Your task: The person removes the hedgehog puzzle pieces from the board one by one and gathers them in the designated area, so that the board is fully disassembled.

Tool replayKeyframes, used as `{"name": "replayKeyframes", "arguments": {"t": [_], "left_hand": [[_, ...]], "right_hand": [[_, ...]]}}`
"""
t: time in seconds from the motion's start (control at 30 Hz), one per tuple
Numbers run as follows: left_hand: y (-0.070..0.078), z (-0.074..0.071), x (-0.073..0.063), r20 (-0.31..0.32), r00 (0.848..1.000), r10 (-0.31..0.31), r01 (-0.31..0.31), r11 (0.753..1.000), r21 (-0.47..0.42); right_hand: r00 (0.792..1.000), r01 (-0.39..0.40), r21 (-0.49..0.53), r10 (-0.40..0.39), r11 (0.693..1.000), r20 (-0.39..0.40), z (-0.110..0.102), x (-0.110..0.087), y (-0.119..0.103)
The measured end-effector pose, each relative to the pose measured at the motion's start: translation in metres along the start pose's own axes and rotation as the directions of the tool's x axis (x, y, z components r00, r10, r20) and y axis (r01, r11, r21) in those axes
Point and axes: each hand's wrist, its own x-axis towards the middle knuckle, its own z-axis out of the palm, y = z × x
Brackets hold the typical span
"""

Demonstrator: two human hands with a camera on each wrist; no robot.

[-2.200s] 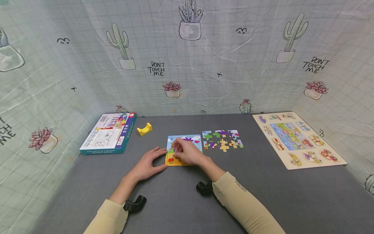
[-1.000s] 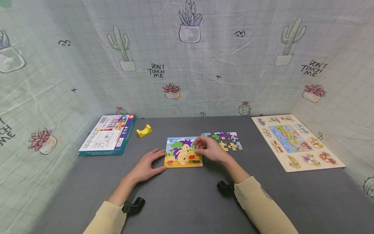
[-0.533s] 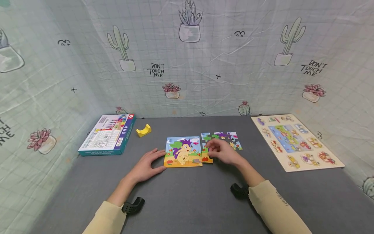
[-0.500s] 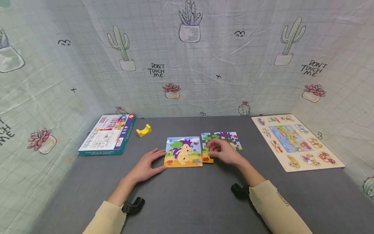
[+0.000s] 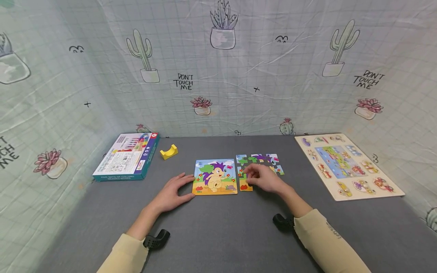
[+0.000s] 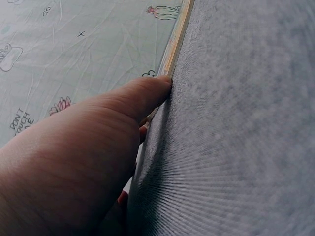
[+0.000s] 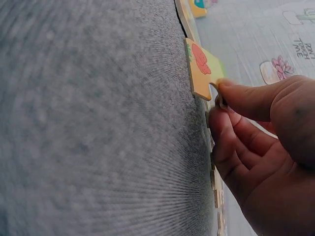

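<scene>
In the head view, my left hand rests on the table with thumb and fingertips at the left edge of a puzzle board picturing a purple-haired hedgehog. The thumb touches the board's edge in the left wrist view. Just right of the board, my right hand pinches a jigsaw piece between thumb and fingers. It is orange along the bottom, green above, with a red shape. In the right wrist view the piece is tilted, near the table. Behind my right hand lie several loose jigsaw pieces, some partly hidden by it.
A flat teal-edged box lies at the back left. A yellow curved block stands beside it. At the back right is a wooden puzzle board with several pictured pieces. A printed cloth walls in the grey table.
My right hand has moved right, off the hedgehog board, carrying the jigsaw piece to the near side of the loose pieces. My left hand has stayed at the board's edge.
</scene>
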Motion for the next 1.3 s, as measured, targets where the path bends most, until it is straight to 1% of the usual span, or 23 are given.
{"name": "replayKeyframes", "arguments": {"t": [0.13, 0.23, 0.43, 0.57, 0.67, 0.8, 1.03, 1.3], "left_hand": [[0.0, 0.0, 0.0, 0.0, 1.0, 0.004, -0.004, 1.0, 0.002], [0.0, 0.0, 0.0, -0.001, 1.0, 0.004, -0.004, 1.0, 0.004], [0.002, -0.001, 0.0, -0.003, 1.0, -0.003, 0.003, 1.0, 0.0], [0.003, -0.002, -0.001, -0.013, 1.0, 0.011, -0.011, 1.0, 0.002], [0.003, -0.002, 0.0, -0.016, 1.0, 0.017, -0.017, 1.0, 0.002], [0.004, -0.001, 0.0, -0.01, 1.0, 0.012, -0.012, 1.0, -0.003], [0.005, -0.001, -0.001, -0.005, 1.0, 0.009, -0.009, 1.0, -0.006], [0.004, -0.002, -0.001, -0.005, 1.0, 0.012, -0.012, 1.0, -0.008]], "right_hand": [[1.0, -0.01, -0.07, 0.01, 0.997, -0.002, 0.001, 0.002, 0.0], [1.0, 0.0, -0.118, 0.0, 0.993, 0.004, 0.002, 0.004, -0.001], [0.999, 0.03, -0.162, -0.026, 0.986, 0.024, 0.003, 0.004, -0.001], [0.998, 0.065, -0.176, -0.06, 0.982, 0.035, 0.003, 0.004, -0.001], [0.997, 0.074, -0.177, -0.07, 0.981, 0.034, 0.003, 0.003, -0.001], [0.998, 0.057, -0.165, -0.053, 0.985, 0.028, 0.001, 0.002, -0.002], [0.999, 0.046, -0.093, -0.046, 0.995, 0.009, -0.003, 0.002, -0.005], [0.995, 0.097, -0.036, -0.097, 0.995, -0.016, -0.003, 0.008, -0.019]]}}
